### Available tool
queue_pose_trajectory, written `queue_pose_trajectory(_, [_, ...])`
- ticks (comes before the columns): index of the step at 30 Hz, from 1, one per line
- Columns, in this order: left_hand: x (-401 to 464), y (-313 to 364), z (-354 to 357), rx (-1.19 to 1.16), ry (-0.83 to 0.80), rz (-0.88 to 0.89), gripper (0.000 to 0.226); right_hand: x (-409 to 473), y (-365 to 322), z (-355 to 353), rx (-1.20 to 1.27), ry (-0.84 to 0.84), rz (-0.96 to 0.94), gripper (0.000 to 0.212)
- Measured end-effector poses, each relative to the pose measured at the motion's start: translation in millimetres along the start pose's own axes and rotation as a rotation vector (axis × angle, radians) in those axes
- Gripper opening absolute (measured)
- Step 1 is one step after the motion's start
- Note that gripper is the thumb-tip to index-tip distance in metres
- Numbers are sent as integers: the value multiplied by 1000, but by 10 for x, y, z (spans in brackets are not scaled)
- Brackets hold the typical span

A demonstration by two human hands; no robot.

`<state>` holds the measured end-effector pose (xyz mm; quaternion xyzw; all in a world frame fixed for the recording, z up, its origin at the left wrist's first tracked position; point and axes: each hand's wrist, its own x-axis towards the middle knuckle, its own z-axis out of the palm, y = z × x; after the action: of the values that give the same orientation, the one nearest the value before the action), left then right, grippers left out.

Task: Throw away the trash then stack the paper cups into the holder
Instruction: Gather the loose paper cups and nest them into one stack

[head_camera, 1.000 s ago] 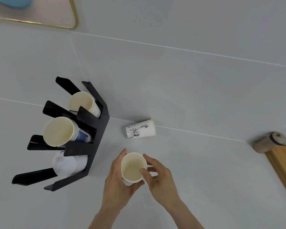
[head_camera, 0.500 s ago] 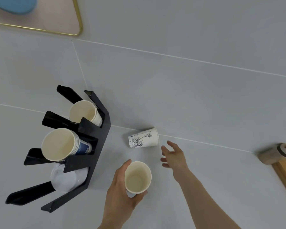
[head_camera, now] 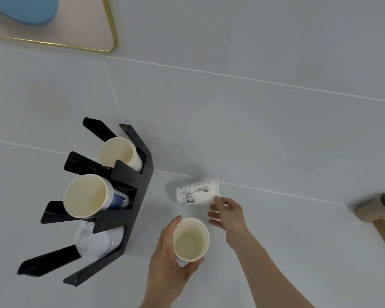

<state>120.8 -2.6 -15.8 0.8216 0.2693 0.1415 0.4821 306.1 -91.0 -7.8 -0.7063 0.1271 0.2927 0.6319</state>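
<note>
Basically the stacking step: grey tiled surface (head_camera: 265,134), black holder (head_camera: 140,192) at left with two slots already holding cup stacks, a gold-rimmed tray (head_camera: 111,30) far corner. Left hand (head_camera: 169,258) grips an upright paper cup (head_camera: 190,240); right hand (head_camera: 228,215), fingers loosely spread, touches the rim of the tipped printed cup (head_camera: 197,192). Next, likely: close on it, nest the two, then slot them in.

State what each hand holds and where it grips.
The left hand grips the plain paper cup around its lower wall. The right hand only touches the rim of the printed cup.
</note>
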Motion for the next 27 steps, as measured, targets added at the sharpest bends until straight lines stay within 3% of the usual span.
queue_pose_trajectory(6, [-32,77,-20,3,13,-20,105,-869,-346,-322,5,-39,-289,21])
queue_pose_trajectory(11, [-39,130,-15,-32,-18,-93,101,-1381,-276,-568,-335,-30,-590,8])
queue_pose_trajectory(16, [-113,78,-46,-160,-156,-131,128,-1446,-81,-677,-558,-44,-752,10])
queue_pose_trajectory(18, [-182,57,-96,-251,-179,-137,127,-1451,-35,-699,-562,-60,-755,20])
queue_pose_trajectory(21, [-257,126,-180,-360,-120,-148,103,-1443,9,-671,-481,-72,-684,32])
queue_pose_trajectory(25, [-146,313,-235,-494,-12,-308,38,-1293,74,-498,-447,-73,-468,36])
queue_pose_trajectory(27, [-69,344,-247,-499,36,-334,26,-1181,95,-384,-397,-103,-351,41])
